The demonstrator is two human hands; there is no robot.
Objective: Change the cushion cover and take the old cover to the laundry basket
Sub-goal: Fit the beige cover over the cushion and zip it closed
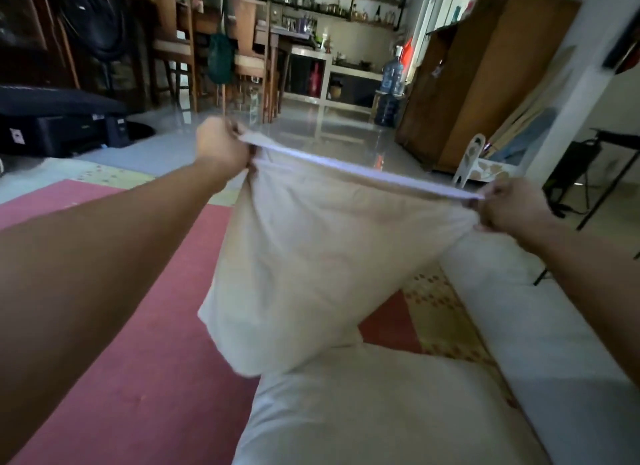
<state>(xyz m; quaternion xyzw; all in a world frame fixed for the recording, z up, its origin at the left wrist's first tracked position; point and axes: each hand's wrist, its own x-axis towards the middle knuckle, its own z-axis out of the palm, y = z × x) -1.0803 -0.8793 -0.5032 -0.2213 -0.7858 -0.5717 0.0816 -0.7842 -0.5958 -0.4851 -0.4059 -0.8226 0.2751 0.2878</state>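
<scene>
White cushion (363,412): bottom centre, lying under the hanging cover.
Beige cover (311,257): mid-frame, looks filled, its mouth edge pulled taut between both hands.
Left hand (221,146): fist clenched round the left corner.
Right hand (509,205): pinches the right corner.
Progress: probably settling the filling; old cover or new, I cannot tell. Closing and the laundry trip seem left.
Laundry basket: not in view.
Dining chairs (249,59): upper centre, far off.
</scene>
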